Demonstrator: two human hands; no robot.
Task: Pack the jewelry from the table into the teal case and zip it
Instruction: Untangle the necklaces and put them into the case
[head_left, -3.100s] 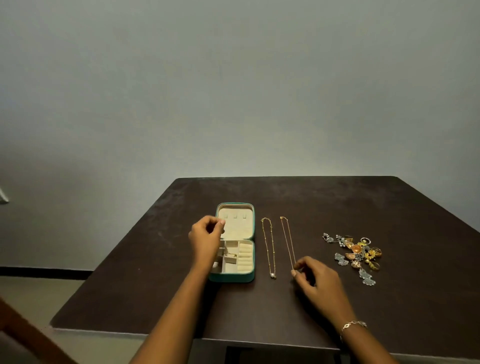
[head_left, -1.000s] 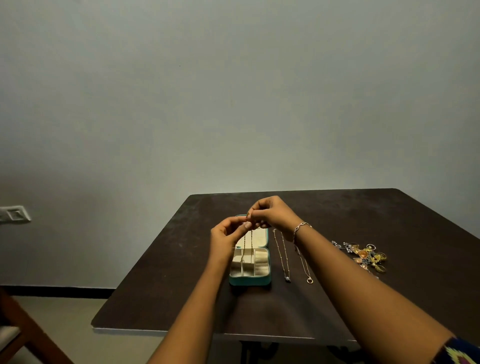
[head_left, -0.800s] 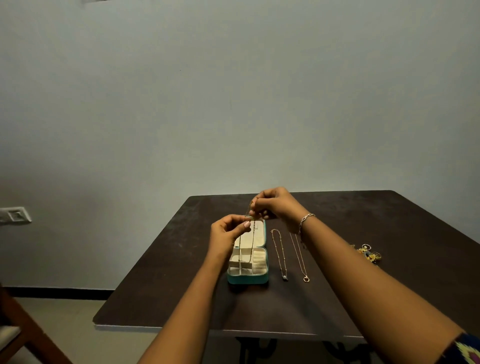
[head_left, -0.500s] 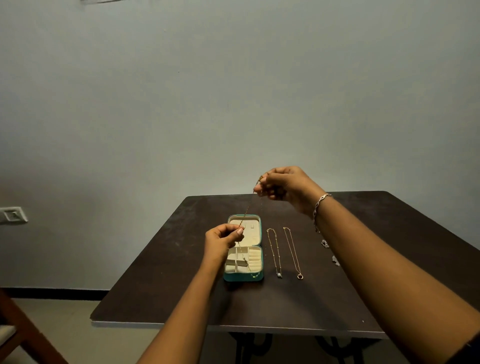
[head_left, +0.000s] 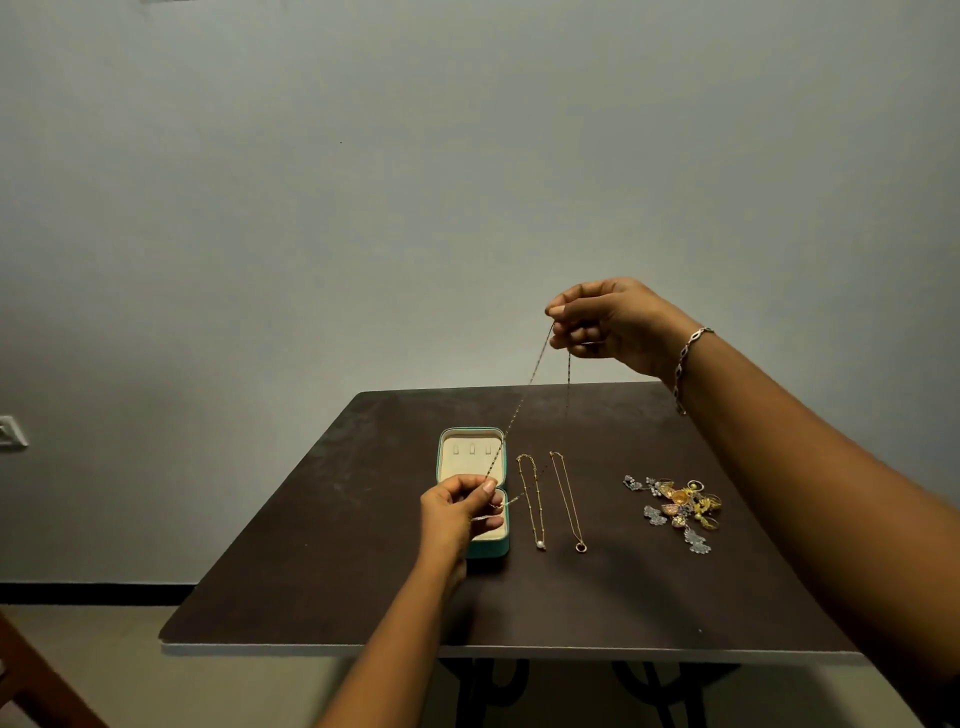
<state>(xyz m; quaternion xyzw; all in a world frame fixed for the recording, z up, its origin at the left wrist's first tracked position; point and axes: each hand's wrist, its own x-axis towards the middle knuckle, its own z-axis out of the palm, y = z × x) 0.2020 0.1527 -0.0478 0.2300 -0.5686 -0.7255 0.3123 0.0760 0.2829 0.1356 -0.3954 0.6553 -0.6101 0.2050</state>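
**Thin chain stretched between two hands over the open case**

The left hand (head_left: 457, 512) was low, just over the near half of the teal case (head_left: 489, 550), thumb and curled fingers pinching the lower end of a fine gold-coloured chain (head_left: 519, 408). The right hand (head_left: 608, 327) was raised well above the bench (head_left: 363, 571), fingers curled and pinching the upper end. The chain ran taut on a slant between them. A short loose length hung straight down from the right hand. A link bracelet (head_left: 688, 364) sat on the right wrist.

The case lay open and flat on the bench. It was a rounded rectangle with a teal outer shell and a cream soft-looking lining, and three small tabs stood in a row in the far half. The near half was partly covered by the left hand.

Just right of the case two thin necklaces lay side by side and apart: a beaded one (head_left: 532, 499) ending in a small pearl, and a plain one (head_left: 566, 499) ending in a small ring. Further right was a heap of earrings (head_left: 680, 506), silver filigree and yellow-orange pieces.

The bench top was dark brown, matte and a bit scuffed, with a pale edge. The wall (head_left: 311, 208) behind it was plain grey.
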